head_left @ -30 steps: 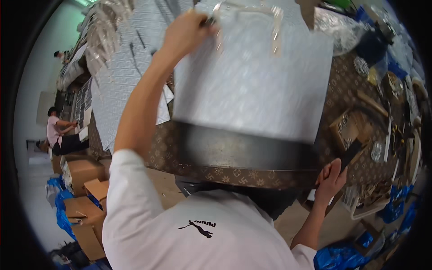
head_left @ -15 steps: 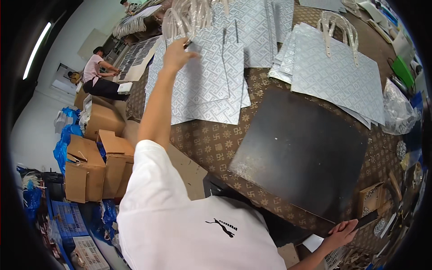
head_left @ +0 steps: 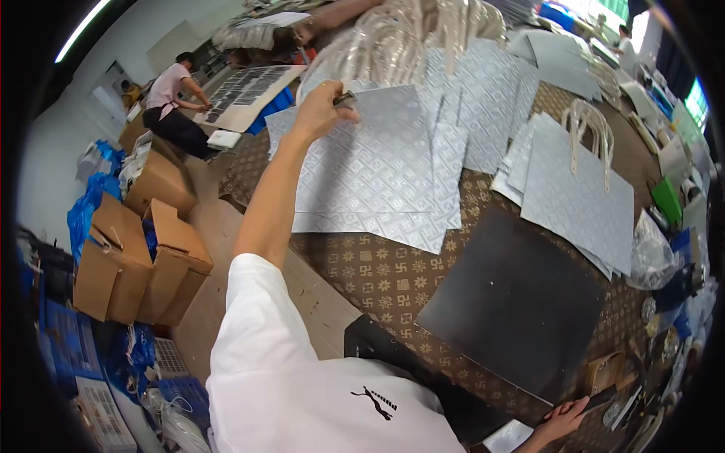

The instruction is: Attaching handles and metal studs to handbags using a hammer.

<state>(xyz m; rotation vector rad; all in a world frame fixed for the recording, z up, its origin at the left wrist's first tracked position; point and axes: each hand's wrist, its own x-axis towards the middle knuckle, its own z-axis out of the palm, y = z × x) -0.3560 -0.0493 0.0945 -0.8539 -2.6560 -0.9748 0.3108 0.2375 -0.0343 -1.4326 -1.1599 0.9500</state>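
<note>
My left hand [head_left: 323, 113] reaches to the far edge of a pile of silver-grey patterned sheets [head_left: 370, 166]. Its fingers and thumb are closed on a small dark piece [head_left: 345, 98], too small to name, at the top sheet's upper edge. Clear plastic handles [head_left: 377, 53] lie heaped just beyond. Low on the right, my right hand [head_left: 563, 417] wraps round the black grip of a tool [head_left: 602, 398]; its working end cannot be made out. A dark square board [head_left: 517, 302] lies between the two hands on the brown patterned tablecloth [head_left: 377, 272].
More silver-grey sheets with handles [head_left: 578, 189] lie at the right, near a clear plastic bag [head_left: 651, 253] and a small box [head_left: 604, 370]. Cardboard boxes [head_left: 113, 260] and blue crates [head_left: 72, 340] stand left on the floor. A co-worker [head_left: 172, 98] bends over another table, far left.
The view has shifted, so the table sits lower and farther right. My left hand stays at the sheets' far edge, and my right hand keeps its grip on the tool.
</note>
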